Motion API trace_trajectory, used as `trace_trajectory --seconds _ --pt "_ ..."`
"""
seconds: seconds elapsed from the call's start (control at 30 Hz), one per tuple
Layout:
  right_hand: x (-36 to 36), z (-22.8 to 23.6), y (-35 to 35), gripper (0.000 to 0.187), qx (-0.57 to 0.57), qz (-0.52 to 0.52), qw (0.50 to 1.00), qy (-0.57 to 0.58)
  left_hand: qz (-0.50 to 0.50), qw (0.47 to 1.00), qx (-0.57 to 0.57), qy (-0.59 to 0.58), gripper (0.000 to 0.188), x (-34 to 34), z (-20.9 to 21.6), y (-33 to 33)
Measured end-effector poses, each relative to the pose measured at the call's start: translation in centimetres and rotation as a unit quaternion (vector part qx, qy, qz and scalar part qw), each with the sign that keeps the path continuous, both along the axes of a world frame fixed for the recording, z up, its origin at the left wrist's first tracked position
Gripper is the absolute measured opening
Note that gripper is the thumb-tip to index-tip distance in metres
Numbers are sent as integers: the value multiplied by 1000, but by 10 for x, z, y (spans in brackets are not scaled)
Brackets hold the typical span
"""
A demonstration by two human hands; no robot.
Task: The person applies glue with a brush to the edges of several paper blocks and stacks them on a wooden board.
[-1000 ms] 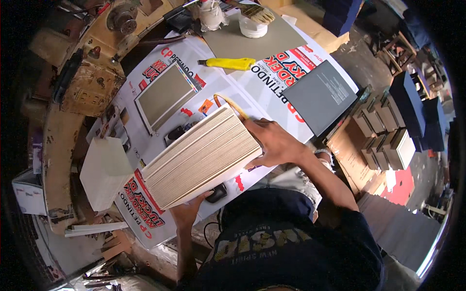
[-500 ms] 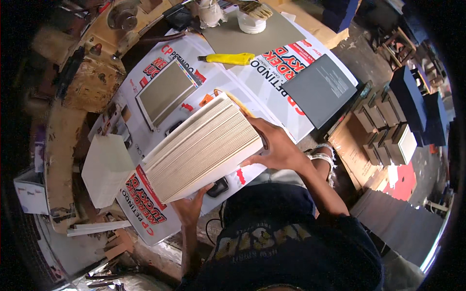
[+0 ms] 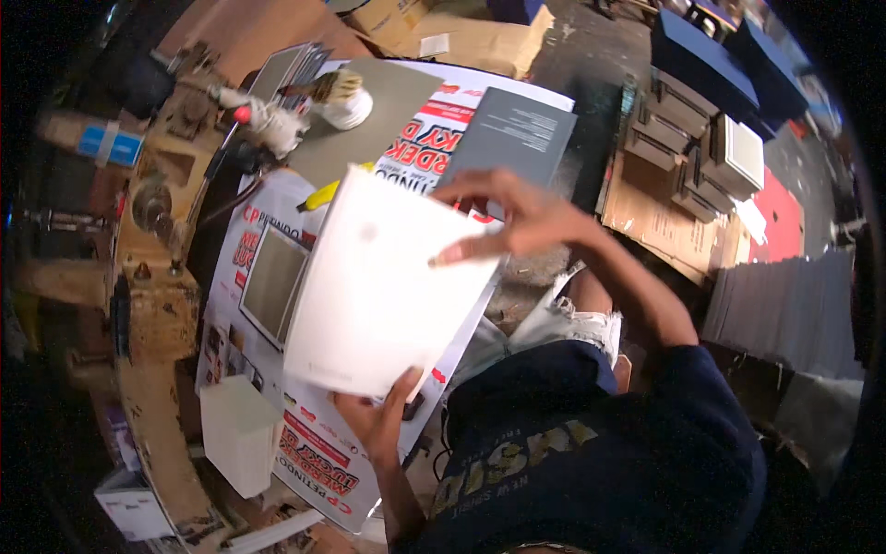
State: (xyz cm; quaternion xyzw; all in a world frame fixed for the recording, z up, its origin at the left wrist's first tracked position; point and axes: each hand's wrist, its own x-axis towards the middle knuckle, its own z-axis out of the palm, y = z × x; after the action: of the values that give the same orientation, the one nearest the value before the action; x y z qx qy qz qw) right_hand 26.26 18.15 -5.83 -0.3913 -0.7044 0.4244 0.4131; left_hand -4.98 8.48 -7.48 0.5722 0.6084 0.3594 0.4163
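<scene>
A thick white book block (image 3: 388, 277) is held above the sheet-covered table, its plain white face turned up. At its lower edge my left hand (image 3: 377, 427) grips it, thumb on the face and the other fingers partly hidden beneath. My right hand (image 3: 521, 217) holds the upper right side, thumb lying on the white face, slightly blurred. Partly behind the block lies a yellow utility knife (image 3: 319, 196). A dark grey book cover (image 3: 517, 138) lies beyond my right hand. Left of the block is a grey panel with a white border (image 3: 274, 274).
Another white block (image 3: 240, 434) stands at the table's lower left. A brush (image 3: 337, 88) rests on a white tub (image 3: 347, 111) at the back. Several stacked books (image 3: 678, 106) sit on cardboard to the right, near a grey sheet stack (image 3: 784, 309). Machinery (image 3: 157, 319) borders the left side.
The book block has been tilted so its white face shows instead of its layered page edges. Both hands still hold it. The whole view has shifted, moving the table leftward and downward.
</scene>
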Motion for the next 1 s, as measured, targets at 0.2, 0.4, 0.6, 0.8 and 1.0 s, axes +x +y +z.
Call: trace_trajectory --seconds 0.2,0.4,0.6,0.8,1.0 --pt "109 22 43 82 -146 -220 952 -152 -24 979 -24 -201 51 107 -12 70" --pt "186 3 80 74 -158 -152 967 -133 -55 956 -140 -250 47 166 -26 113" --pt "211 -36 98 75 -223 -100 968 -61 -77 969 -165 -166 60 199 -34 115" --pt "206 -26 92 81 -282 -82 952 -82 -92 979 -156 -94 66 198 -34 116" --pt "205 -33 108 77 -267 -43 959 -89 -107 970 -168 -138 72 199 -28 116"
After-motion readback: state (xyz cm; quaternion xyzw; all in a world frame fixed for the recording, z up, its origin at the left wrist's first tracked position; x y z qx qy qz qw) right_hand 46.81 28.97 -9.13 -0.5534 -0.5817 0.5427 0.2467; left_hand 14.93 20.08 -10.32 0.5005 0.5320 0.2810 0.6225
